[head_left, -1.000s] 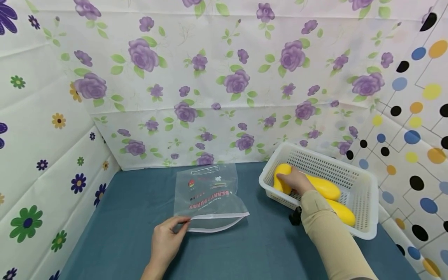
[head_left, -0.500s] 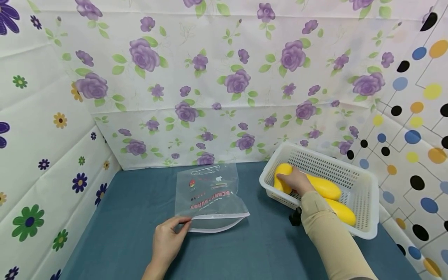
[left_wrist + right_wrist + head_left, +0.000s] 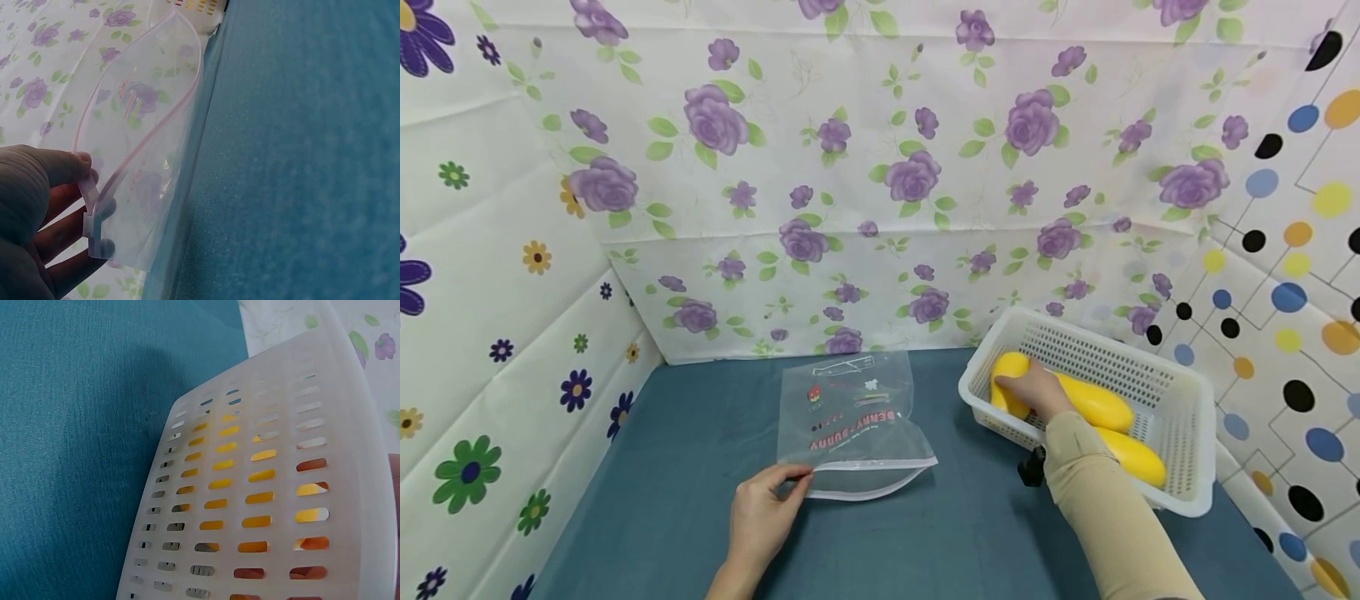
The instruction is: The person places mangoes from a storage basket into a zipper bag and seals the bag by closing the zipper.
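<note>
A clear zip bag (image 3: 850, 425) printed with red lettering lies on the blue-green cloth, its pink-edged mouth gaping towards me. My left hand (image 3: 763, 508) pinches the left corner of that mouth between thumb and fingers. In the left wrist view, a small slider (image 3: 92, 225) sits at this corner of the bag. To the right, my right hand (image 3: 1041, 392) is inside a white slotted basket (image 3: 1183, 417), gripping a smooth yellow oblong thing (image 3: 1011, 367); its fingertips are hidden. Two more yellow oblong things, one behind (image 3: 1097, 404) and one in front (image 3: 1138, 458), lie beside that hand.
The basket's perforated wall (image 3: 206, 487) fills much of the right wrist view, with yellow showing through its slots. A flowered sheet (image 3: 850, 208) stands behind the cloth-covered table (image 3: 880, 550). More patterned sheets, left (image 3: 512, 333) and dotted right (image 3: 1270, 350), enclose the sides.
The head view has shifted very slightly, moving everything a little to the right in the picture. Both hands keep their places on the bag corner and in the basket.
</note>
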The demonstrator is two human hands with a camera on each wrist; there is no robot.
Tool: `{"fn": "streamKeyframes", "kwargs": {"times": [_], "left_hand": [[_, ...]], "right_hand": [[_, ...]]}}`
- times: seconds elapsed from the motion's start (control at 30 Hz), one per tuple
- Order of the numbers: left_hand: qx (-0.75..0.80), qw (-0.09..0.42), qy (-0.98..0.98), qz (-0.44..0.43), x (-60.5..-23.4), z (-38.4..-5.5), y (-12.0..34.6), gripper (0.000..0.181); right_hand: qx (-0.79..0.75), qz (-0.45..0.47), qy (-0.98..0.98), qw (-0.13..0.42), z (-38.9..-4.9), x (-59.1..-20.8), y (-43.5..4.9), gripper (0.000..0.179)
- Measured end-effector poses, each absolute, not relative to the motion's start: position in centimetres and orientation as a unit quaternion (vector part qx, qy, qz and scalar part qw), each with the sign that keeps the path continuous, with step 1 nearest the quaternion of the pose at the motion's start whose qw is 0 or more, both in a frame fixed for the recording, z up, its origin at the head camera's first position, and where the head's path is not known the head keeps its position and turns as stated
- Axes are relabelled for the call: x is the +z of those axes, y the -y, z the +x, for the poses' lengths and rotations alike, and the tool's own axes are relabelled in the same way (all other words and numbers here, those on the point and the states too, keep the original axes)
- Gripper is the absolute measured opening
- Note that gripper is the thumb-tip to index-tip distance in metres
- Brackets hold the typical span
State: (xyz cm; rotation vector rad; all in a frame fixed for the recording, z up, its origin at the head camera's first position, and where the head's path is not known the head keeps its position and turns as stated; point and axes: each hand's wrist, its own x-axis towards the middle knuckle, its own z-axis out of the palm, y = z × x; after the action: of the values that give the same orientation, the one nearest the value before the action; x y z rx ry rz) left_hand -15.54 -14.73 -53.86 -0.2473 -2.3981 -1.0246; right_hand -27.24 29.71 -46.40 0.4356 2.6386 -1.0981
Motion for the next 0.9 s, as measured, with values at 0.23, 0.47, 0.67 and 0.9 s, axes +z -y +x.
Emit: {"fn": "streamKeyframes", "kwargs": {"times": [0.23, 0.47, 0.67, 0.9], "left_hand": [[-0.376, 0.26, 0.885, -0.09, -53.97, -15.56, 14.73, 0.025], [-0.375, 0.262, 0.885, -0.089, -54.02, -15.55, 14.68, 0.023], [-0.375, 0.264, 0.884, -0.089, -54.09, -15.53, 14.64, 0.023], [-0.378, 0.263, 0.883, -0.094, -54.05, -15.7, 14.61, 0.021]], "right_hand": [[-0.358, 0.134, -0.921, 0.079, -27.31, -46.91, -30.01, 0.091], [-0.353, 0.128, -0.924, 0.068, -27.52, -46.94, -30.25, 0.093], [-0.36, 0.136, -0.919, 0.078, -27.8, -47.1, -30.39, 0.087], [-0.373, 0.157, -0.912, 0.069, -27.62, -46.53, -30.34, 0.094]]}}
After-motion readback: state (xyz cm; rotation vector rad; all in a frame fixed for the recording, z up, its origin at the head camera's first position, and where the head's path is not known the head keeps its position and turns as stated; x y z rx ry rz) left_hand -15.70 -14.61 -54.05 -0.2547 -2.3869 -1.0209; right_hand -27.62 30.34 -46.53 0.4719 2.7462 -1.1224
